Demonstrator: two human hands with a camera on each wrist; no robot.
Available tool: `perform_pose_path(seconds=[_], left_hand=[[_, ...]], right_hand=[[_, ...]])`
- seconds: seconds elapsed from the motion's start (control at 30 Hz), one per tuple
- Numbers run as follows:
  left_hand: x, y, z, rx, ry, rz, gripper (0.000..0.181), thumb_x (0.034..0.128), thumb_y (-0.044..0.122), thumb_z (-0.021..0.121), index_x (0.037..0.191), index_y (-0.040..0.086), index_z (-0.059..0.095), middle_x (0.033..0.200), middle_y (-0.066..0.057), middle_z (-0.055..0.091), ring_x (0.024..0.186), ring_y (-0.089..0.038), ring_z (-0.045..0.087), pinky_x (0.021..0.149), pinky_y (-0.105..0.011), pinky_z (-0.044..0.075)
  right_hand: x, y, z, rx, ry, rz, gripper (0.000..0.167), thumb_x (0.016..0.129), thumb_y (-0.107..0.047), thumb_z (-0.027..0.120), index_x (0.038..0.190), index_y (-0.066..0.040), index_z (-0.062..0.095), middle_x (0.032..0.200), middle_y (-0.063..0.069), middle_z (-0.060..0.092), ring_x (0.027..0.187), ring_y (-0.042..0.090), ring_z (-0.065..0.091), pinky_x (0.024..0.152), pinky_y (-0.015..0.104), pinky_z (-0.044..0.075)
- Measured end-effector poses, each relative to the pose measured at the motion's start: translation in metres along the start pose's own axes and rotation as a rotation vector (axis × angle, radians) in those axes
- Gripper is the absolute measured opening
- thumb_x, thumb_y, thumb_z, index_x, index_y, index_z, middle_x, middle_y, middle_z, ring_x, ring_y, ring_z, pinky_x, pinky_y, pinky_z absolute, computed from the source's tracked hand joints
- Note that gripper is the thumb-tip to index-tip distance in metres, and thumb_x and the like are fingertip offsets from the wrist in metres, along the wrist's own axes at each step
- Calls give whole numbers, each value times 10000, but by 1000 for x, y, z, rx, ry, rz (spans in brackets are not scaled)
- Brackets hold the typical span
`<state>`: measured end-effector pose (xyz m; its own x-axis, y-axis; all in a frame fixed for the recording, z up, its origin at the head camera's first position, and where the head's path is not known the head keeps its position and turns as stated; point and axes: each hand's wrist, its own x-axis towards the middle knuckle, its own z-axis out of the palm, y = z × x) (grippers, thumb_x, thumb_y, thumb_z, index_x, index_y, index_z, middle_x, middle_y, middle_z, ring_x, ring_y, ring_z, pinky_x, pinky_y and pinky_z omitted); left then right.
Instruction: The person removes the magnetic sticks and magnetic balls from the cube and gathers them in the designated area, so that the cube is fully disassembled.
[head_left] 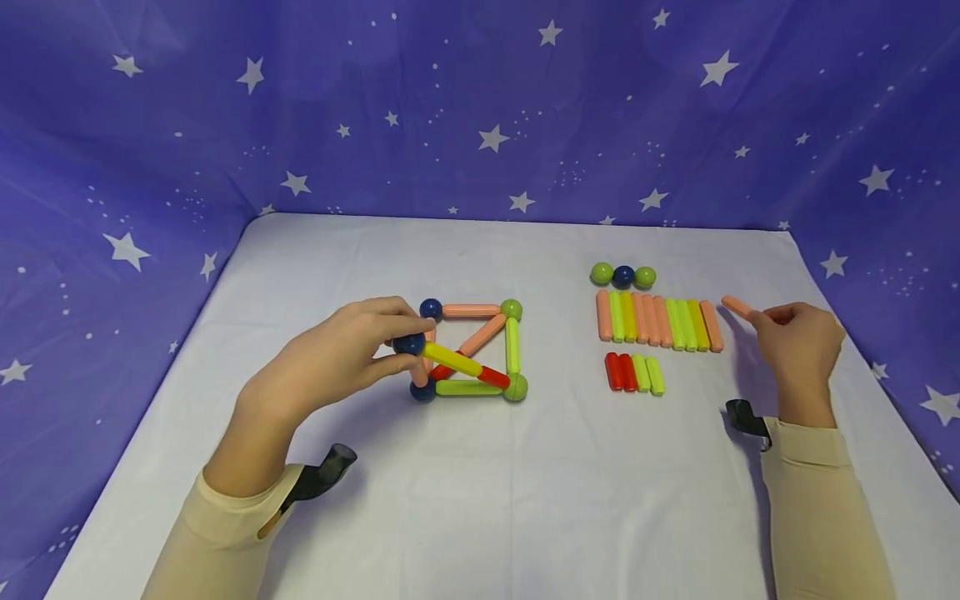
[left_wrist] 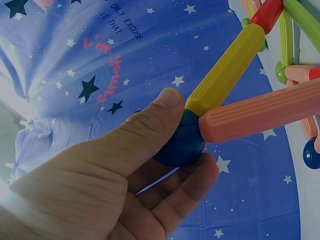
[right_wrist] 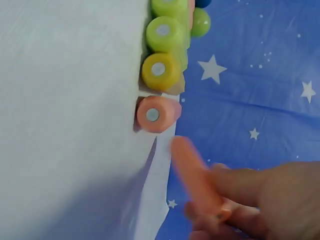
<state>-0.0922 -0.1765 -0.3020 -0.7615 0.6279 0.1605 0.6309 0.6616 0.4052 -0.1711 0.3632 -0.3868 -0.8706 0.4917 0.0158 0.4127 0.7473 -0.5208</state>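
Observation:
My left hand (head_left: pixel 337 350) pinches a dark blue ball (head_left: pixel 408 343) between thumb and fingers, held above the table. From that ball (left_wrist: pixel 181 142) a yellow stick (head_left: pixel 452 360), joined to a red one (head_left: pixel 494 377), slopes down to a green ball (head_left: pixel 515 387); a pink stick (left_wrist: pixel 260 115) also leaves it. Below lies a square frame with blue and green corner balls, a green stick (head_left: pixel 513 346) on its right side and a pink stick (head_left: pixel 471 311) at the back. My right hand (head_left: pixel 801 346) pinches a pink stick (head_left: pixel 737 307) just right of the stick row.
A row of pink, green and yellow sticks (head_left: pixel 657 321) lies at the right. Behind it are two green balls (head_left: pixel 602 273) and a blue ball (head_left: pixel 623 277). Short red (head_left: pixel 614 372) and green sticks (head_left: pixel 656 376) lie in front. A starry blue cloth (head_left: pixel 450 108) hangs behind the white table (head_left: pixel 480 500).

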Motion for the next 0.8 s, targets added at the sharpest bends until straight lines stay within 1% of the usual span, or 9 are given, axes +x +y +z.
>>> perform_pose_path(seconds=[0.03,0.1,0.2,0.3,0.43,0.57,0.63,0.7,0.8], left_hand=[[0,0,0,0,0,-1,434,820,150,797,1230,81,673,1090,30,621,939,-116,582,797,-320,519],[-1,0,0,0,0,-2,432,822,155,796,1230,84,673,1089,29,621,936,-115,580,796,-320,517],[-1,0,0,2,-1,-1,433,822,161,796,1230,86,673,1082,31,621,924,-112,576,790,-316,515],[0,0,0,0,0,5,432,820,152,796,1228,82,673,1078,30,620,923,-111,577,789,-314,514],[0,1,0,-5,1,5,426,821,154,796,1225,88,675,1082,38,619,933,-107,577,799,-314,512],[0,1,1,-4,0,-1,423,822,166,796,1222,96,677,1081,44,618,928,-105,572,805,-315,510],[0,2,0,-2,0,-3,425,822,164,796,1223,95,677,1082,42,619,931,-107,573,807,-316,510],[0,2,0,-1,1,-4,429,820,164,798,1225,92,676,1085,40,619,936,-109,573,808,-318,512],[-1,2,0,-1,0,-3,429,818,164,799,1222,89,676,1086,38,621,946,-112,576,819,-323,512]], right_hand=[[1,2,1,-19,-35,18,526,952,-411,567,1169,65,628,1064,247,587,951,386,467,647,400,377],[1,3,1,-62,-119,21,533,944,-423,568,1144,68,627,1040,247,594,946,392,470,651,410,388],[1,1,2,-114,-246,-5,502,938,-426,562,1084,48,643,963,201,616,901,362,482,647,413,399],[0,-1,4,-142,-310,-12,480,957,-399,526,1097,46,637,988,205,611,905,362,490,665,425,418],[-2,-4,5,-149,-316,-6,484,986,-358,464,1190,63,590,1127,272,552,961,398,481,717,482,457],[-5,-8,3,-142,-319,-25,502,989,-363,447,1217,65,579,1159,279,549,994,416,477,775,534,452],[-8,-13,1,-147,-322,-65,521,986,-380,442,1221,67,573,1164,281,552,999,424,484,772,540,449],[-12,-21,-1,-149,-327,-127,541,988,-390,438,1240,74,556,1169,286,551,1000,432,494,757,533,456],[-24,-42,-2,-143,-334,-241,548,993,-408,440,1262,57,547,1179,284,553,991,423,518,714,502,475]])
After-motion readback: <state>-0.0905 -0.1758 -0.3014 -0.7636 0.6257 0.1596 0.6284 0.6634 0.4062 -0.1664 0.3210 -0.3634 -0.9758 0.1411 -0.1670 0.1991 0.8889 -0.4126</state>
